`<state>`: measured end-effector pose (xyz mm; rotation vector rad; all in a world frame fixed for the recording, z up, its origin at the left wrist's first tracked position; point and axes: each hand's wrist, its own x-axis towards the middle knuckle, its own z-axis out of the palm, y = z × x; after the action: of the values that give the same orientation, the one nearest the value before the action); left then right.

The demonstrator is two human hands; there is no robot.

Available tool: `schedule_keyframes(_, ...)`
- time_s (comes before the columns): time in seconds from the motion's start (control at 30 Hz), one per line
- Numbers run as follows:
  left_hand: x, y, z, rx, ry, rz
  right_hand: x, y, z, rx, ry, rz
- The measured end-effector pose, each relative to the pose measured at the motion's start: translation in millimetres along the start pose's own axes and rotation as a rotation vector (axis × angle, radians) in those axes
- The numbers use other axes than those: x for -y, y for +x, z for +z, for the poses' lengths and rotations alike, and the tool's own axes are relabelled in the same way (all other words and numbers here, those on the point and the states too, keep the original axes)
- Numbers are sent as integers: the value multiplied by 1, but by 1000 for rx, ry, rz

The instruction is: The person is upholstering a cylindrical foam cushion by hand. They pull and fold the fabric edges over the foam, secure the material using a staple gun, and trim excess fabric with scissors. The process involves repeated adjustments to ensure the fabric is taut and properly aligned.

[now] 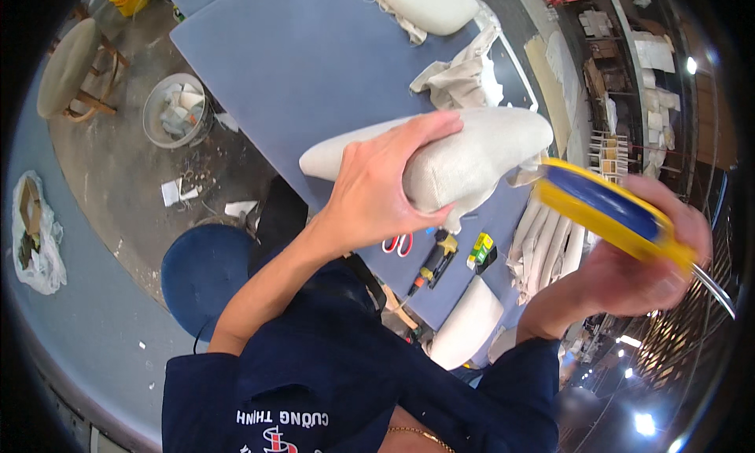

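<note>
Cushion [487, 154] above table [267, 68]. Left hand [377, 182], forearm angled up, clasps it, thumb and fingers spread around. Right hand [649, 256], blurred, right of table, closed round yellow tool [602, 209]. Cushion's long axis left-right over table, narrower end pointing left.

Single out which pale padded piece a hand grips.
The middle padded piece, gripped by the left hand above the blue table. No hand holds the far padded piece at the picture's top edge or the near padded piece by the right sleeve.
</note>
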<state>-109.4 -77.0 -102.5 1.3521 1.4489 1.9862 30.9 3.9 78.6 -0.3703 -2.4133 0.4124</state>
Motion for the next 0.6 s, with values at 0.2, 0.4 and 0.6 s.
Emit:
schedule_keyframes(0.2,0,0,-2,-17,10,-39,-29,5,13,79,-36,-85)
schedule_keyframes(0.4,-3,-3,-2,25,10,-47,-22,-4,0,27,211,49)
schedule_keyframes(0.6,-4,4,-3,59,2,-9,-64,-43,-26,-385,316,111)
